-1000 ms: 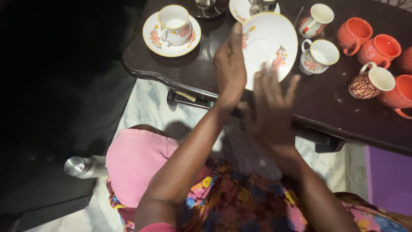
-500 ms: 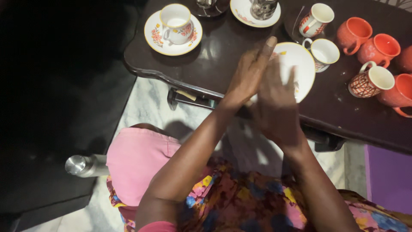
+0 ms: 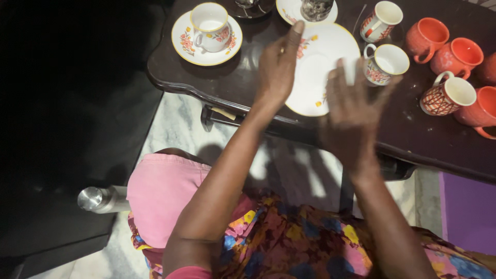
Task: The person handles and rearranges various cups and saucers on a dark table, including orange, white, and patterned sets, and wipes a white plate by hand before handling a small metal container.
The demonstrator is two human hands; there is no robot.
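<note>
White floral saucer (image 3: pixel 315 67) is being held tilted above the dark surface (image 3: pixel 243 77), gripped at its left rim by the left hand (image 3: pixel 276 67). Right hand (image 3: pixel 356 111) is spread open, blurred, passing over the lower right edge. Saucer is being judged light, stiff, glazed-slippery, fragile; rim grip is suiting it. Being counted: four orange mugs (image 3: pixel 426 36), three floral cups (image 3: pixel 385 62), one lattice-patterned cup.

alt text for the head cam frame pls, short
Seen from above, a person's left hand grips the edge of a white floral saucer over a dark table, the blurred right hand at its other side. Floral cups and orange mugs stand around.
</note>
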